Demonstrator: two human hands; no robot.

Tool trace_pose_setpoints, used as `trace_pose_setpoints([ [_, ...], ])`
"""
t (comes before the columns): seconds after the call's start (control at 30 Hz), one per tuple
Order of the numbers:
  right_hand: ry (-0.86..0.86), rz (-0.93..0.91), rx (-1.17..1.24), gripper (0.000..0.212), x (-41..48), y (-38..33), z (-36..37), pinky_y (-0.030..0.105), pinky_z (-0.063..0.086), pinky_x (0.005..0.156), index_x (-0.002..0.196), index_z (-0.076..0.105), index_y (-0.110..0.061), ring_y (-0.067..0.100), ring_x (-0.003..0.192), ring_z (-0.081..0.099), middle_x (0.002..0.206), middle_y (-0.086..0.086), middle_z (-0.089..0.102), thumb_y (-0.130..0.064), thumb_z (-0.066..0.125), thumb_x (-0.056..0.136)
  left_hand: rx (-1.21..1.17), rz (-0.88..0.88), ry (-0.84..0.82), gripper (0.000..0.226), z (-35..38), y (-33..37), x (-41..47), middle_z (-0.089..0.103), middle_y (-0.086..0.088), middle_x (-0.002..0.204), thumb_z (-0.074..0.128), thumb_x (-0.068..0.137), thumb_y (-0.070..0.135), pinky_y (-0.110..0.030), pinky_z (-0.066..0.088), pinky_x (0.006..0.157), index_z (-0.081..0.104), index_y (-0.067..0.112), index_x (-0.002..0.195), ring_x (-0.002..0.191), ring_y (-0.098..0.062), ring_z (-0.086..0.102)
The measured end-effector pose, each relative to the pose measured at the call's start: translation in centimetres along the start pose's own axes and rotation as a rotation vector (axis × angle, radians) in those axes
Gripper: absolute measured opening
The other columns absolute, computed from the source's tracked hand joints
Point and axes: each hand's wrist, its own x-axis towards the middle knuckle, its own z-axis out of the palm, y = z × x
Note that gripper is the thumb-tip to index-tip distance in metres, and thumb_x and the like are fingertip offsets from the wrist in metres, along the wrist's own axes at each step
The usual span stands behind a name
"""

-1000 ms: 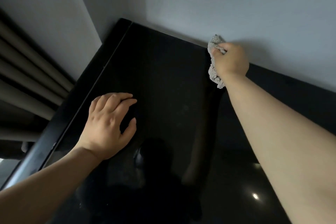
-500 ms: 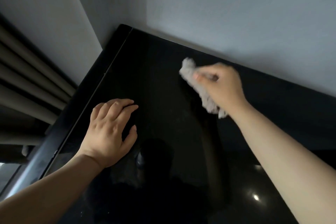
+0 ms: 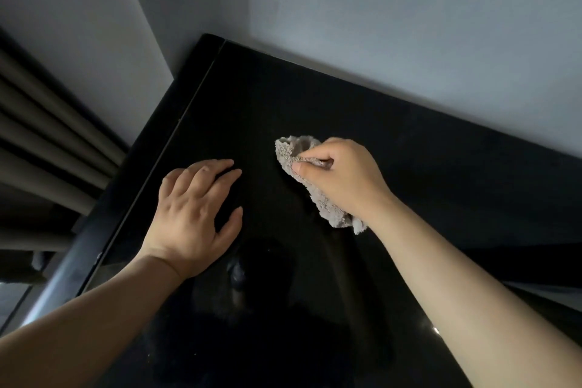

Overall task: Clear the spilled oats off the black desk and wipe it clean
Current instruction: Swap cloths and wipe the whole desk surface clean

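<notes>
The glossy black desk (image 3: 315,98) fills the middle of the head view, set into a wall corner. My right hand (image 3: 343,176) grips a crumpled grey cloth (image 3: 324,205) and holds it down on the desk's middle. My left hand (image 3: 195,214) lies flat on the desk near its left edge, fingers spread and straight. No oats show on the dark surface; a few faint specks lie near the bottom.
A grey wall (image 3: 409,25) borders the desk's far side and meets another wall at the far-left corner. Folded grey-brown curtains (image 3: 47,142) hang left of the desk's left edge (image 3: 104,249). A light glint (image 3: 436,330) reflects on the near right.
My right hand has dragged the cloth from the far edge by the wall towards me and leftward to the desk's middle. My left hand has stayed in place.
</notes>
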Motion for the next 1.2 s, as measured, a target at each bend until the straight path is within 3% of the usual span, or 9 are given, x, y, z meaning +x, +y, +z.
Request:
trace_pose_setpoints([
  [0.07,0.088,0.022,0.104,0.02,-0.3,0.0,-1.0,0.021,0.049,0.079,0.103,0.073,-0.032,-0.001,0.09,0.061,0.098,-0.015,0.067,-0.042,0.066,0.087,0.005,0.007,-0.003,0.053,0.1,0.0,0.1,0.049,0.0,0.137,0.046,0.086,0.043,-0.04,0.027,0.106,0.057,0.014,0.129,0.128,-0.021,0.044],
  [0.17,0.419,0.061,-0.024,0.024,2.7,1.6,-2.4,0.022,0.045,0.074,0.109,0.07,-0.032,0.005,0.089,0.06,0.102,-0.008,0.064,-0.042,0.061,0.09,0.02,0.015,-0.006,0.053,0.1,-0.1,0.1,0.048,0.0,0.139,0.046,0.087,0.043,-0.039,0.026,0.107,0.055,0.015,0.131,0.13,-0.021,0.042],
  [0.23,0.492,0.116,-0.126,0.027,5.1,2.6,-2.2,0.027,0.046,0.074,0.115,0.068,-0.03,0.013,0.094,0.06,0.108,-0.003,0.061,-0.041,0.058,0.092,0.035,0.02,-0.01,0.054,0.1,-0.1,0.1,0.047,0.0,0.14,0.044,0.087,0.044,-0.038,0.024,0.108,0.054,0.016,0.132,0.132,-0.02,0.04],
  [0.4,0.443,0.083,-0.315,0.025,2.7,1.7,1.6,0.03,0.044,0.074,0.114,0.068,-0.027,0.021,0.098,0.058,0.112,0.001,0.059,-0.033,0.061,0.09,0.045,0.014,-0.013,0.054,0.2,-0.2,0.0,0.045,0.001,0.142,0.044,0.087,0.044,-0.038,0.023,0.109,0.052,0.017,0.134,0.134,-0.02,0.038],
  [0.67,0.177,-0.033,0.081,0.019,-11.0,-1.9,5.0,0.024,0.053,0.073,0.101,0.074,-0.027,0.002,0.089,0.062,0.096,-0.016,0.062,-0.034,0.068,0.085,0.073,0.018,-0.019,0.057,0.3,-0.2,0.0,0.044,-0.001,0.143,0.04,0.087,0.046,-0.041,0.024,0.109,0.051,0.016,0.135,0.134,-0.022,0.037],
  [0.77,0.351,0.015,0.216,0.014,-9.1,-2.0,2.3,0.035,0.054,0.072,0.095,0.073,-0.029,0.008,0.079,0.064,0.088,-0.011,0.059,-0.037,0.067,0.084,0.067,0.016,-0.008,0.057,0.4,-0.1,0.0,0.044,-0.001,0.143,0.039,0.088,0.046,-0.042,0.024,0.109,0.051,0.016,0.135,0.134,-0.022,0.037],
  [0.87,0.516,0.092,0.012,0.018,-4.4,0.0,-0.6,0.03,0.049,0.072,0.103,0.072,-0.03,0.014,0.084,0.061,0.094,-0.005,0.058,-0.035,0.064,0.087,0.06,0.021,0.007,0.056,0.5,-0.1,0.0,0.044,-0.001,0.143,0.039,0.088,0.045,-0.041,0.023,0.109,0.05,0.016,0.135,0.134,-0.022,0.037],
  [1.0,0.538,0.27,-0.203,0.026,-1.7,2.4,0.5,0.026,0.039,0.072,0.116,0.067,-0.028,0.021,0.1,0.058,0.109,0.002,0.058,-0.033,0.06,0.091,0.066,0.03,0.01,0.056,0.6,-0.1,0.0,0.044,-0.002,0.142,0.039,0.088,0.046,-0.043,0.024,0.109,0.05,0.016,0.135,0.133,-0.022,0.037],
  [1.2,0.43,-0.004,-0.187,0.021,-11.0,-0.9,5.9,0.024,0.047,0.065,0.102,0.074,-0.025,0.012,0.083,0.06,0.097,-0.007,0.061,-0.032,0.067,0.083,0.068,0.028,0.013,0.058,0.7,-0.1,0.0,0.043,-0.002,0.143,0.038,0.088,0.046,-0.043,0.022,0.11,0.048,0.017,0.136,0.134,-0.022,0.035],
])
